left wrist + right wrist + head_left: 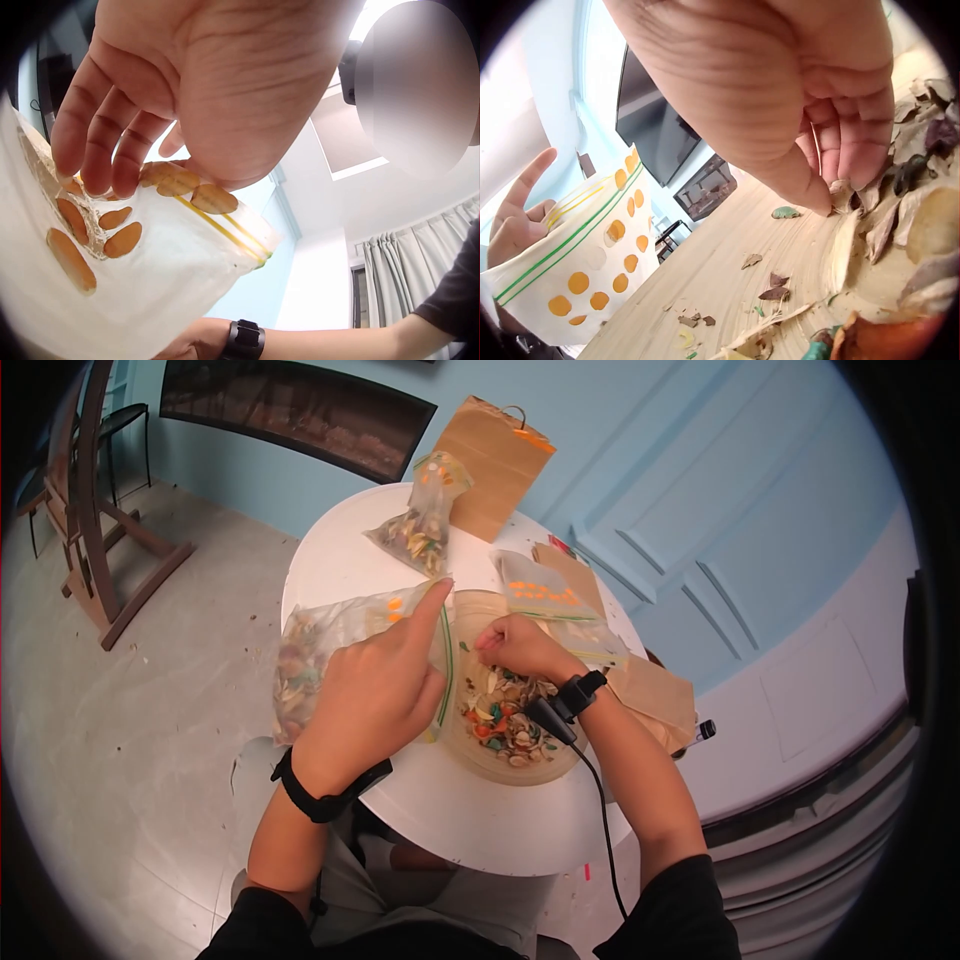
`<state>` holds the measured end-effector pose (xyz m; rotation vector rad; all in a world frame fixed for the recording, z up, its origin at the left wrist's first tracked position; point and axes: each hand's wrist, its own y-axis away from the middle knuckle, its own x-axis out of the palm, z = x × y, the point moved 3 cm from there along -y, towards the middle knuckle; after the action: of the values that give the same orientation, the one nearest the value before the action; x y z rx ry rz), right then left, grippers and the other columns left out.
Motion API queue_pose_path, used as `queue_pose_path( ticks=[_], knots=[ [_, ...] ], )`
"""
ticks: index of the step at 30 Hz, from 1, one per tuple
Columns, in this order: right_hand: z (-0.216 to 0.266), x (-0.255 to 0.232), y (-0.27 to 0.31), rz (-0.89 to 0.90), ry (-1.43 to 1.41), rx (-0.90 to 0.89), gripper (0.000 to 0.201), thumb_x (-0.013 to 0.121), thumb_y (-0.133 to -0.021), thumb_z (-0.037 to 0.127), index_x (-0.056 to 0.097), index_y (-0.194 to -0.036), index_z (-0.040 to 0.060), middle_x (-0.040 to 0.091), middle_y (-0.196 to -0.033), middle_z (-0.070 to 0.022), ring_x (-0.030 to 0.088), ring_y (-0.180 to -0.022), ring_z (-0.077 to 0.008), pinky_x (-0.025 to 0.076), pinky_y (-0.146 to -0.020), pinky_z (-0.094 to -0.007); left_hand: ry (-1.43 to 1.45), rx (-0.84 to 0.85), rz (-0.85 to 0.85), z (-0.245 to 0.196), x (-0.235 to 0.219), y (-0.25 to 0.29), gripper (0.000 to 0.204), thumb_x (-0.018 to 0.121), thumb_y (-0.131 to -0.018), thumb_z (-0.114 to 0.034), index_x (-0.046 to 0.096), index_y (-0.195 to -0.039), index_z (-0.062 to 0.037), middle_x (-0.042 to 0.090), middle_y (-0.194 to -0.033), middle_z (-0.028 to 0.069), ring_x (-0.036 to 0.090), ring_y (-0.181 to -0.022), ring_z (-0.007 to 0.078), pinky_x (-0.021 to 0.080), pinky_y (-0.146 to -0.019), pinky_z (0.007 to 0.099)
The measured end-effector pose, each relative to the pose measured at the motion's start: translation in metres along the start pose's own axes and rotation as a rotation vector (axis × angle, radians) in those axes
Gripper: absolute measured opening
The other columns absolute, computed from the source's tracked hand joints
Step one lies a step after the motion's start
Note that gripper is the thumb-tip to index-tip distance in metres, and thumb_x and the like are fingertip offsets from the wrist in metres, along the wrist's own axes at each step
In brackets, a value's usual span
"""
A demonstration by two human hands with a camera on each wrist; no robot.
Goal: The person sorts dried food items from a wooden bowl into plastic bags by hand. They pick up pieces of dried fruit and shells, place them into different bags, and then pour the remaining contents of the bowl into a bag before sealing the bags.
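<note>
A clear zip bag (300,695) of dried potpourri, marked with orange ovals, lies tilted at the table's left. My left hand (375,680) holds it near its green-striped mouth, index finger pointing out straight. Beside it stands a wide pale bowl (478,602) with potpourri (512,738) of dried petals and leaves in brown, orange and green. My right hand (525,645) reaches into the bowl; in the right wrist view its thumb and fingertips pinch a dried petal (842,196) at the edge of the pile. Small crumbs and a green leaf (785,213) lie on the bowl's bare surface.
Behind the bowl, another filled zip bag (425,535) stands before a brown paper bag (500,475). A flatter zip bag (540,595) and a folded paper bag (655,705) lie at the right. A black cable (607,830) hangs from my right wrist.
</note>
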<state>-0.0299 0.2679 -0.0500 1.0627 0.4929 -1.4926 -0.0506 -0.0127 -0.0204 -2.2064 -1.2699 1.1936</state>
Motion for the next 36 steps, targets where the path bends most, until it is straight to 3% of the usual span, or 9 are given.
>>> queue_pose_path(
  ticks=[3,9,18,21,24,27,30,33,36],
  knots=[
    [0.009,-0.006,0.014,0.025,-0.305,0.138,0.024,0.074,-0.087,0.006,0.068,-0.109,-0.0003,0.068,-0.094,-0.0021,0.065,-0.075,-0.0095,0.053,-0.067,-0.0225,0.000,0.006,0.002,0.001,0.001,0.001,0.072,0.062,-0.082,-0.007,0.038,-0.150,-0.0031,0.069,-0.095,0.0193,0.068,-0.077,0.0368,0.053,-0.063,0.0466],
    [-0.006,-0.011,0.025,0.086,-0.881,0.145,0.028,0.062,-0.096,-0.001,0.060,-0.123,-0.0011,0.068,-0.098,-0.0029,0.066,-0.079,-0.0076,0.057,-0.070,-0.0203,-0.015,0.007,0.005,0.004,0.003,0.002,0.073,0.061,-0.082,-0.006,0.038,-0.151,-0.0028,0.067,-0.088,0.0170,0.068,-0.075,0.0350,0.053,-0.063,0.0452],
    [0.063,-0.008,0.063,0.125,-1.091,-0.086,0.038,0.066,-0.095,0.003,0.057,-0.130,-0.0033,0.067,-0.113,-0.0075,0.067,-0.098,-0.0127,0.059,-0.085,-0.0266,-0.030,0.014,0.019,-0.001,0.011,0.003,0.075,0.061,-0.082,-0.006,0.036,-0.153,-0.0038,0.067,-0.085,0.0160,0.068,-0.073,0.0346,0.053,-0.064,0.0443],
    [0.095,0.006,0.076,0.219,-0.957,-0.134,0.037,0.067,-0.094,0.004,0.058,-0.129,-0.0042,0.067,-0.112,-0.0086,0.067,-0.101,-0.0146,0.058,-0.088,-0.0291,-0.001,-0.002,0.029,0.000,0.012,0.002,0.075,0.062,-0.082,-0.007,0.035,-0.152,-0.0037,0.067,-0.088,0.0173,0.068,-0.076,0.0364,0.053,-0.064,0.0462],
    [0.091,0.006,0.069,0.053,-0.824,-0.101,0.034,0.067,-0.094,0.004,0.061,-0.126,-0.0060,0.067,-0.113,-0.0110,0.067,-0.103,-0.0156,0.057,-0.089,-0.0288,0.007,-0.009,-0.013,0.002,0.011,0.003,0.076,0.060,-0.081,-0.003,0.036,-0.153,-0.0057,0.065,-0.079,0.0155,0.066,-0.070,0.0348,0.051,-0.064,0.0428],
    [0.045,0.006,0.040,-0.116,-0.609,-0.021,0.033,0.071,-0.094,0.010,0.063,-0.124,-0.0030,0.068,-0.112,-0.0080,0.067,-0.096,-0.0138,0.056,-0.085,-0.0285,-0.013,-0.010,-0.030,0.004,0.009,0.003,0.076,0.060,-0.081,-0.003,0.036,-0.153,-0.0062,0.065,-0.077,0.0152,0.066,-0.069,0.0352,0.051,-0.064,0.0429],
    [0.017,0.015,0.021,-0.112,-0.085,-0.071,0.041,0.075,-0.091,0.016,0.063,-0.125,-0.0022,0.068,-0.107,-0.0085,0.067,-0.093,-0.0148,0.055,-0.082,-0.0285,-0.015,-0.013,-0.028,0.001,0.007,0.002,0.075,0.060,-0.081,-0.003,0.037,-0.153,-0.0063,0.064,-0.075,0.0148,0.065,-0.068,0.0351,0.051,-0.063,0.0429],
    [0.014,0.019,0.017,-0.182,0.106,-0.177,0.040,0.079,-0.087,0.020,0.066,-0.118,-0.0019,0.069,-0.100,-0.0085,0.066,-0.086,-0.0157,0.055,-0.078,-0.0294,-0.013,-0.007,-0.022,-0.001,0.007,0.001,0.075,0.059,-0.081,-0.003,0.037,-0.153,-0.0061,0.064,-0.074,0.0146,0.065,-0.067,0.0349,0.051,-0.063,0.0429],
    [0.016,0.021,0.008,-0.010,0.076,-0.056,0.030,0.079,-0.086,0.018,0.070,-0.106,-0.0017,0.069,-0.094,-0.0083,0.067,-0.083,-0.0145,0.055,-0.075,-0.0288,-0.001,-0.007,-0.013,0.001,0.008,0.001,0.075,0.059,-0.081,-0.004,0.037,-0.153,-0.0060,0.064,-0.076,0.0144,0.065,-0.068,0.0345,0.051,-0.063,0.0429]
  ],
)
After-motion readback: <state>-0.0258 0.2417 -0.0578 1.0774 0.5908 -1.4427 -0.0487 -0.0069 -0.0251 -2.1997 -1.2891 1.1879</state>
